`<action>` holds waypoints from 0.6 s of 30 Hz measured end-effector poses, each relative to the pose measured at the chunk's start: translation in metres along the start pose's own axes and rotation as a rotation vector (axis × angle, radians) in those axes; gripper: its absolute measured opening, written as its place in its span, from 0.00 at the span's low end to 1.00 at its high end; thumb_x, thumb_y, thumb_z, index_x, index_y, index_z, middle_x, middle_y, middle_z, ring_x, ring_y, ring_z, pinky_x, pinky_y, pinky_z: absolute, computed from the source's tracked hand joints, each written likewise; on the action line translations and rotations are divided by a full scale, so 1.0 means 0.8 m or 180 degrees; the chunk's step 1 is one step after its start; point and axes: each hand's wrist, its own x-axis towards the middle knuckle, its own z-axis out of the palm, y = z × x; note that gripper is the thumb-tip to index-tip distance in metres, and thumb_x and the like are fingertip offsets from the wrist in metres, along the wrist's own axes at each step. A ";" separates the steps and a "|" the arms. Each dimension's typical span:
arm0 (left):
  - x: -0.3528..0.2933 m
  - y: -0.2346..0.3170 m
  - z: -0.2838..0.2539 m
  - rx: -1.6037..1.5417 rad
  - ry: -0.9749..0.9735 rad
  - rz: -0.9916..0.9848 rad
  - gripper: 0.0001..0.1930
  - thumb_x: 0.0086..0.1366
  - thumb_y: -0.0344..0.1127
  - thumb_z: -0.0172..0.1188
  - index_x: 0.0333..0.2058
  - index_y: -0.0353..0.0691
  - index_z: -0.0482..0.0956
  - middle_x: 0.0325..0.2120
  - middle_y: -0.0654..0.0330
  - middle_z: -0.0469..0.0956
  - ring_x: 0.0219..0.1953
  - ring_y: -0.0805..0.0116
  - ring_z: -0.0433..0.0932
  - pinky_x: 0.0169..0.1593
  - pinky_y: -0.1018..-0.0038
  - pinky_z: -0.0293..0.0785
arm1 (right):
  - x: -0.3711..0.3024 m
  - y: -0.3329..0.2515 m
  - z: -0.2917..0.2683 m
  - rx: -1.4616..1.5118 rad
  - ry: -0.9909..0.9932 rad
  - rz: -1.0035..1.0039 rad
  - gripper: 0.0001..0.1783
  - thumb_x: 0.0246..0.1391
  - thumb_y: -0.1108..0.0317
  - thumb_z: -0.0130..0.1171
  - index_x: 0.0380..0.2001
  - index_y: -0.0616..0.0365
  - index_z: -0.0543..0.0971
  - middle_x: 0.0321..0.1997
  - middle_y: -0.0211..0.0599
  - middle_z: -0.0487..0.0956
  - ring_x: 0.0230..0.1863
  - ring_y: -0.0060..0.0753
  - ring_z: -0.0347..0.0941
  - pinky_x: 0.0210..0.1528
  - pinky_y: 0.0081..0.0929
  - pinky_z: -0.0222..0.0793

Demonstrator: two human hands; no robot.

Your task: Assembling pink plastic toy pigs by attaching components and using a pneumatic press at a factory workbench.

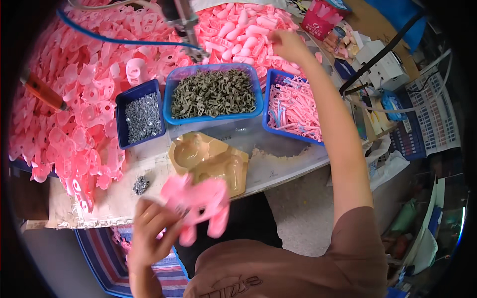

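My left hand point(153, 224) is closed on a pink plastic animal-shaped toy shell point(202, 202), held just off the table's front edge with its stubby legs hanging down. Behind it lies a tan moulded fixture point(213, 161) with hollows. My right hand point(289, 45) reaches far forward to a heap of rounded pink pieces point(243, 32). Its fingers are bent together at the heap's edge; what they pinch, if anything, is hidden. Below that forearm stands a blue tray of thin pink sticks point(293, 108).
A blue tub of dark green clips point(213, 94) and a navy tray of small screws point(143, 116) stand mid-table. Pink shells point(79, 99) cover the left side. An orange screwdriver point(43, 90) and a metal tool point(185, 22) hang above. A small screw pile point(141, 185) lies near the edge.
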 end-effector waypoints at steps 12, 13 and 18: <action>-0.123 0.046 -0.090 0.1407 -0.0234 -0.2010 0.26 0.60 0.30 0.60 0.58 0.33 0.73 0.57 0.45 0.74 0.60 0.46 0.72 0.64 0.58 0.65 | -0.063 -0.084 -0.013 0.1975 -0.1786 0.0147 0.19 0.57 0.65 0.63 0.50 0.61 0.79 0.41 0.33 0.82 0.39 0.24 0.78 0.41 0.26 0.76; -0.096 0.039 -0.066 0.1239 -0.0087 -0.1712 0.26 0.57 0.25 0.61 0.56 0.33 0.74 0.56 0.46 0.75 0.57 0.46 0.74 0.62 0.59 0.67 | -0.076 -0.114 -0.012 0.2192 -0.2280 -0.0157 0.20 0.58 0.63 0.63 0.51 0.62 0.79 0.42 0.34 0.81 0.39 0.23 0.78 0.40 0.25 0.76; 0.033 0.022 0.070 0.0326 -0.0310 0.0133 0.31 0.53 0.30 0.73 0.57 0.41 0.74 0.61 0.47 0.70 0.55 0.46 0.76 0.55 0.60 0.76 | -0.149 -0.207 0.002 0.2836 -0.3743 -0.0482 0.18 0.61 0.66 0.60 0.52 0.64 0.76 0.41 0.36 0.82 0.35 0.22 0.79 0.38 0.24 0.77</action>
